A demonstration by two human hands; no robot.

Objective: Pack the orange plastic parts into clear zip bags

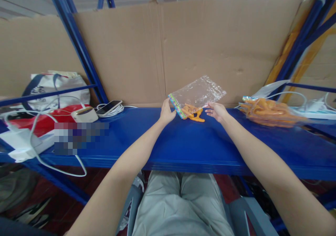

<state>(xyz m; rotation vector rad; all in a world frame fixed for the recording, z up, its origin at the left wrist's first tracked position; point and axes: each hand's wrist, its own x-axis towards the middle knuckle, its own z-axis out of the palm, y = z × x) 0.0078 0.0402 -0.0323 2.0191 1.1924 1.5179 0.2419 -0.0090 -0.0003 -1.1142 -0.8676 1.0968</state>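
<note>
A clear plastic bag (199, 92) with a multicoloured printed strip along its left edge is tilted up above the blue shelf. My left hand (167, 112) is closed on that strip. At the bag's lower right edge, my right hand (217, 112) pinches the film between thumb and forefinger, its other fingers loosely curled. Curved orange plastic pieces (196, 117) lie at the bag's lower side between my hands; whether all are inside or some under it, I cannot tell. Their exact kind is unclear.
The blue shelf (183, 148) has a cardboard sheet (210, 47) behind it. To the right lies a pile of bagged orange pieces (270, 111) near a white power strip (317, 113). On the left are a phone (109, 107), coiled cable, white chargers (21, 141) and a cloth bag (57, 90).
</note>
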